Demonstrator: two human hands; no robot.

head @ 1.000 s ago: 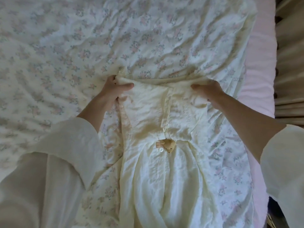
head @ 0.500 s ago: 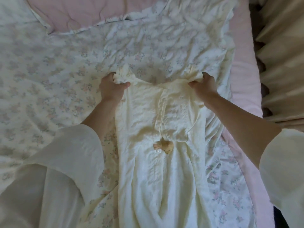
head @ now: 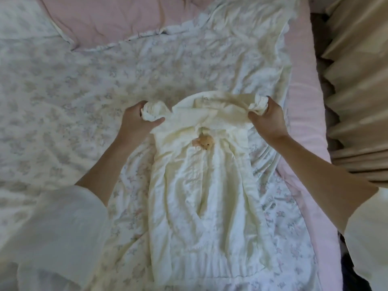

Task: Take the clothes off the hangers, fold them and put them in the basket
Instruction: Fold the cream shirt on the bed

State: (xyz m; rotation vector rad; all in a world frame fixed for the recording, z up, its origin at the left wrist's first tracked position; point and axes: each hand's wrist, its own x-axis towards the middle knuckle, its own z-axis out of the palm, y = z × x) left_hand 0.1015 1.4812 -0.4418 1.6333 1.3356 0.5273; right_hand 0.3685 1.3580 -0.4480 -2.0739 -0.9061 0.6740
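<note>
A cream dress (head: 201,196) lies lengthwise on the bed, skirt toward me, with a small tan animal decoration (head: 204,142) at its chest. My left hand (head: 136,120) is shut on the bunched left shoulder of the dress. Its right shoulder is bunched in the grip of my right hand (head: 267,120). The neckline between them is raised and stretched into an arch. No hanger or basket is in view.
The dress rests on a floral bedspread (head: 73,101). A pink quilt (head: 109,15) shows at the far edge and along the right side. Beige pleated curtains (head: 357,91) hang to the right of the bed.
Both hands have pulled the dress's shoulders farther up the bed and wider apart, so the bodice has stretched out and the neckline has lifted. The view has tilted up, showing more pink quilt.
</note>
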